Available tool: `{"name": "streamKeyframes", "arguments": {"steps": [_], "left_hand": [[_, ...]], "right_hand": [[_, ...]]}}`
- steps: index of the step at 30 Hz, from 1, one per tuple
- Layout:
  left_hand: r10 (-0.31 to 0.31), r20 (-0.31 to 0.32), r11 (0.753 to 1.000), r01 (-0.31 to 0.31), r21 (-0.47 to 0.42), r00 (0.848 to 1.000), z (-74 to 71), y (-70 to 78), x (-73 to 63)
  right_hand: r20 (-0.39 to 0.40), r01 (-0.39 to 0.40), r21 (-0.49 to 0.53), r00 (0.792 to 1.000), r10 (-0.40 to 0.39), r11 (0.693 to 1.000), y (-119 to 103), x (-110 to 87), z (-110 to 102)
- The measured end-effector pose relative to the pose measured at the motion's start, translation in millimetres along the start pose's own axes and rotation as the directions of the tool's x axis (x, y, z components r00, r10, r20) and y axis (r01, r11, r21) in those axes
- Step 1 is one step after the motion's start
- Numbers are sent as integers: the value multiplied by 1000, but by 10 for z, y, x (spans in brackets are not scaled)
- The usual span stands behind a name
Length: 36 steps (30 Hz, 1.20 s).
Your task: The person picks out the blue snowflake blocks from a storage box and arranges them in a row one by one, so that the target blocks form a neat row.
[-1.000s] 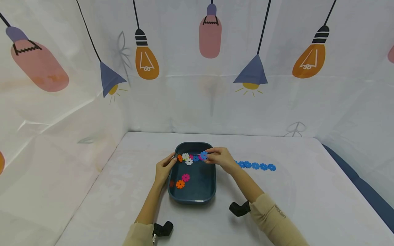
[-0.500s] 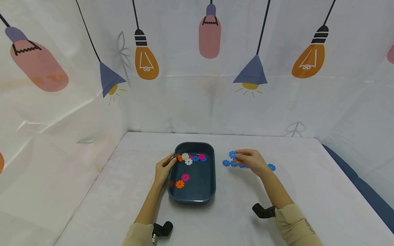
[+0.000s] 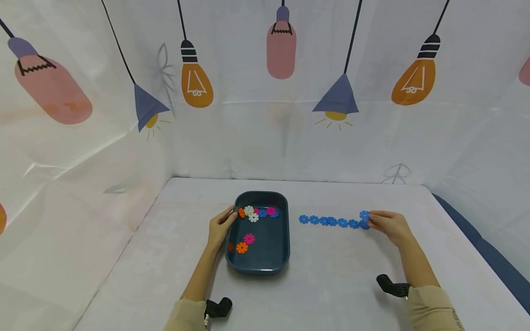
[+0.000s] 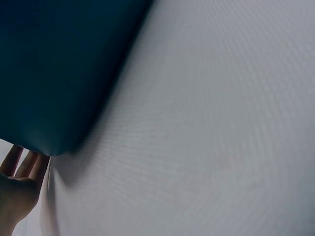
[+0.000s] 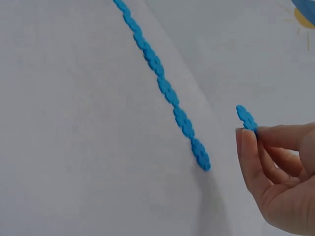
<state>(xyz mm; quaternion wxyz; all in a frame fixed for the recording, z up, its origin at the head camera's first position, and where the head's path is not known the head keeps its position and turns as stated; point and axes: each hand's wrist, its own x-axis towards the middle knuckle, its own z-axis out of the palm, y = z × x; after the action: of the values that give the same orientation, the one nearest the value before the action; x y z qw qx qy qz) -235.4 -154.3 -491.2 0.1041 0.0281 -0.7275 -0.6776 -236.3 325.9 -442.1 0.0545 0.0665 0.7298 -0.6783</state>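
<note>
In the head view my left hand grips the left rim of a dark teal tray, thumb over the edge. The left wrist view shows the fingers against the tray's outer wall. My right hand pinches a blue flower-shaped disc at the row's right end. In the right wrist view that disc is held between thumb and fingertips, apart from the row of blue discs lying on the table. Inside the tray are an orange disc, a pink disc and several others.
The white-covered table bears the tray at its middle left and the row of discs to the right of the tray. A white sheet printed with lamps hangs behind the table. Black wrist cameras sit on both forearms.
My right hand has carried the blue disc out of the tray and rightward, over the row to its right end. The left hand and the tray stay in place.
</note>
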Motion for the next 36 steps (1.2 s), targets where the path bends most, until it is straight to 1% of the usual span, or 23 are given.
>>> {"name": "streamKeyframes", "arguments": {"steps": [3, 6, 10, 13, 15, 17, 19, 21, 24, 26, 30, 36], "left_hand": [[-2, 5, 1000, 2, 1, 1000, 0, 5, -2], [-7, 6, 1000, 7, -6, 1000, -3, 11, -4], [-7, 7, 1000, 7, -7, 1000, -8, 13, -2], [-3, 5, 1000, 4, -5, 1000, -1, 6, 2], [1, 0, 1000, -1, -3, 1000, 4, 1, 6], [7, -6, 1000, -7, -2, 1000, 7, 0, 9], [12, -7, 1000, -12, -2, 1000, 8, 2, 10], [6, -7, 1000, -6, -8, 1000, 6, 3, 9], [-7, 2, 1000, 7, -13, 1000, -1, 7, 2], [-14, 6, 1000, 14, -15, 1000, -5, 7, -2], [-7, 10, 1000, 7, -9, 1000, -7, 5, -3], [-8, 9, 1000, 8, -14, 1000, -9, 7, 2]], "right_hand": [[-38, -42, 3, 998, 43, 999, 60, 15, -153], [-66, -98, -7, 993, 97, 995, 114, 29, -263], [-84, -164, 14, 983, 165, 986, 171, 51, -341], [-84, -181, 44, 979, 184, 983, 200, 60, -365], [-79, -179, 54, 980, 183, 982, 219, 70, -376], [-86, -172, 26, 981, 174, 985, 224, 76, -376], [-97, -160, -36, 983, 156, 986, 230, 87, -372], [-110, -146, -125, 985, 133, 981, 232, 95, -361], [-130, -123, -242, 987, 93, 963, 230, 101, -335], [-137, -110, -292, 988, 72, 950, 226, 101, -321], [-134, -96, -323, 989, 55, 942, 213, 102, -295], [-139, -103, -327, 988, 60, 939, 200, 103, -269]]}}
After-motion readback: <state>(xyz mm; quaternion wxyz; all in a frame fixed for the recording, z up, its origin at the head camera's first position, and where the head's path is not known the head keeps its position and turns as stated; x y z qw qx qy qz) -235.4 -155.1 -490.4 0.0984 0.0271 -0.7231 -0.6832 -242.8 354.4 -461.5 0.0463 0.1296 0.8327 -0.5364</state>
